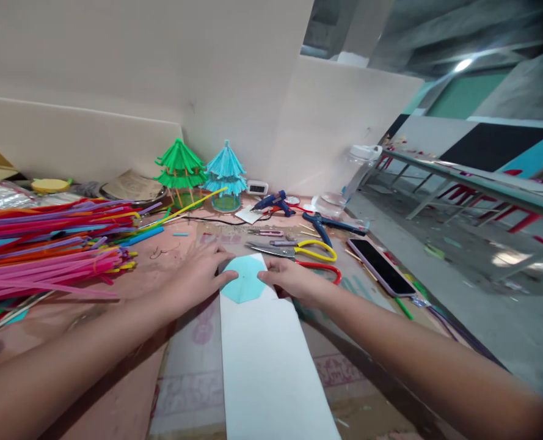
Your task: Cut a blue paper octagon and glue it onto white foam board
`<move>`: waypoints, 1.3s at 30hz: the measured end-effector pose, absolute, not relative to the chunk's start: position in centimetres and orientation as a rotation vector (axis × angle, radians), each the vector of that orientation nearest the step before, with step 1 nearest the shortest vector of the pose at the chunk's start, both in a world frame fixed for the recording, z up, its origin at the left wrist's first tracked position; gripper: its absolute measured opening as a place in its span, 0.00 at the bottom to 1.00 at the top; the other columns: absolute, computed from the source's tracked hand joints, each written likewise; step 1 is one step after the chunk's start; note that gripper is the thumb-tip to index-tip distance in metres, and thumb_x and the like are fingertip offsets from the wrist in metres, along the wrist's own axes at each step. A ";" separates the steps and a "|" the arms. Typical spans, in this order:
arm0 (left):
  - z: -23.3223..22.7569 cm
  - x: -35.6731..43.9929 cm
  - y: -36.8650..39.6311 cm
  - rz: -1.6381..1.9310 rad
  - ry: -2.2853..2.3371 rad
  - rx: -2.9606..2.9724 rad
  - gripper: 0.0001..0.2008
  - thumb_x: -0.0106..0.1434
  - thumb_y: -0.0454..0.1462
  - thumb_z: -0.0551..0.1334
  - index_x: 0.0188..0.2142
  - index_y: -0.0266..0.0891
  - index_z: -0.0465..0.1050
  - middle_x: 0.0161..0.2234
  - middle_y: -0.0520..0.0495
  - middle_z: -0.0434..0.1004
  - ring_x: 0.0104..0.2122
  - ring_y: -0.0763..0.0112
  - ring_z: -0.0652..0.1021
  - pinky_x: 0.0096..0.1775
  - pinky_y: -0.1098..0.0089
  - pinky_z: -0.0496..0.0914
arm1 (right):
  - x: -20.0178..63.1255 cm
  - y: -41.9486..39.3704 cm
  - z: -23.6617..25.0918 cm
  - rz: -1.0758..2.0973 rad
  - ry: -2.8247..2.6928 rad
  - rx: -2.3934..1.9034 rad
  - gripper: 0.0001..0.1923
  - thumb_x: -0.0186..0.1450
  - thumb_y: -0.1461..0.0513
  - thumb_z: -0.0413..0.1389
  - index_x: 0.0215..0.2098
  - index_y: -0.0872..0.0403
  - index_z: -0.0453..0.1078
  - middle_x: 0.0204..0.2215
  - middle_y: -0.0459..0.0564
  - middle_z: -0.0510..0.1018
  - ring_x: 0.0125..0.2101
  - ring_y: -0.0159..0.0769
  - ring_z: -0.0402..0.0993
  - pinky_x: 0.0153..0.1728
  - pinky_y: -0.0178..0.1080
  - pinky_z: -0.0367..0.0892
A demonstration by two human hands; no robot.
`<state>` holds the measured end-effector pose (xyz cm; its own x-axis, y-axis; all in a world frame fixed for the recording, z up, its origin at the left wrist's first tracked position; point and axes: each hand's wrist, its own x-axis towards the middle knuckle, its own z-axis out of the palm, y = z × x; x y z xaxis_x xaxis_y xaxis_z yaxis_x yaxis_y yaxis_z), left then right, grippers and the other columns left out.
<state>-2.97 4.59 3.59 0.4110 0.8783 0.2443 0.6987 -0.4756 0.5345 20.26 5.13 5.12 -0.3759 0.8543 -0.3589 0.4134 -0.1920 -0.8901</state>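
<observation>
A light blue paper octagon (242,287) lies flat on the far end of a long white card strip (271,366). My left hand (207,269) grips the left edge, its thumb pressing on the octagon. From the other side, my right hand (287,276) holds the octagon and card the same way, thumb on top and the other fingers partly hidden. Just beyond the right hand lie scissors (294,249) with one yellow and one red handle. A pair of small pink-handled snips (266,233) rests behind them.
Bundled colourful pipe cleaners (55,244) fill the left side. At the back stand a green tiered model (180,171) and a blue one (226,168). A glue gun (273,201), blue-handled pliers (321,225), phone (381,266) and clear bottle (349,177) sit to the right.
</observation>
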 end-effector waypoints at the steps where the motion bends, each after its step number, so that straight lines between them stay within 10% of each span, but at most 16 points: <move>1: 3.6 -2.9 4.6 0.696 1.347 2.339 0.17 0.67 0.45 0.62 0.51 0.43 0.79 0.46 0.41 0.77 0.50 0.51 0.74 0.51 0.56 0.66 | 20.5 5.3 5.4 1.595 -1.743 -1.496 0.12 0.59 0.57 0.63 0.28 0.53 0.66 0.15 0.38 0.69 0.15 0.27 0.63 0.17 0.29 0.59; 17: 3.4 -2.9 5.6 0.535 1.327 2.255 0.11 0.66 0.44 0.61 0.40 0.40 0.75 0.41 0.44 0.76 0.43 0.53 0.75 0.43 0.59 0.66 | 26.5 8.6 9.0 1.242 -1.932 -1.524 0.13 0.67 0.52 0.57 0.33 0.52 0.68 0.22 0.45 0.78 0.21 0.33 0.74 0.24 0.34 0.69; 27: 3.2 -2.8 6.0 0.524 1.313 2.149 0.15 0.65 0.43 0.64 0.49 0.42 0.74 0.45 0.46 0.76 0.44 0.56 0.75 0.45 0.60 0.66 | 21.7 7.5 6.3 0.781 -2.302 -1.298 0.22 0.66 0.58 0.61 0.57 0.54 0.69 0.39 0.50 0.77 0.33 0.35 0.73 0.34 0.37 0.68; 39: 3.1 -2.8 5.5 0.740 1.300 2.241 0.07 0.65 0.40 0.64 0.32 0.42 0.71 0.35 0.50 0.75 0.39 0.61 0.76 0.39 0.64 0.69 | 21.1 7.6 5.9 0.856 -2.283 -1.297 0.15 0.64 0.55 0.64 0.45 0.54 0.74 0.34 0.46 0.74 0.31 0.33 0.71 0.32 0.35 0.64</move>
